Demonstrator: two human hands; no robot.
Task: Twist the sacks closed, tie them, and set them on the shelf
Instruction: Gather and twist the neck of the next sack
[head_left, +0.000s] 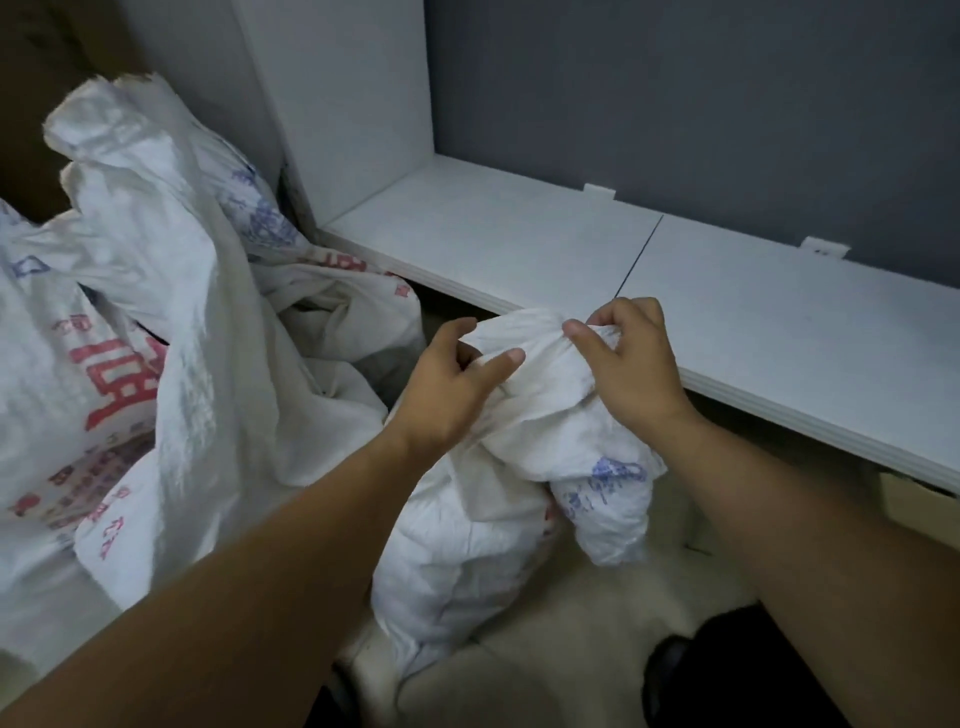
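Head view: shelf (519, 244) front edge runs diagonally just behind sack (467, 545); wide flat run of white board beyond, two panels meeting at dark seam. One small sack stands on pale floor (571, 639), woven white, crinkled, faint blue print. Left hand (447, 384) grips gathered neck; right hand (631, 364) pinches same bunch. Larger sacks (130, 312) crowd left side, mouths open, red and blue print, count unclear.
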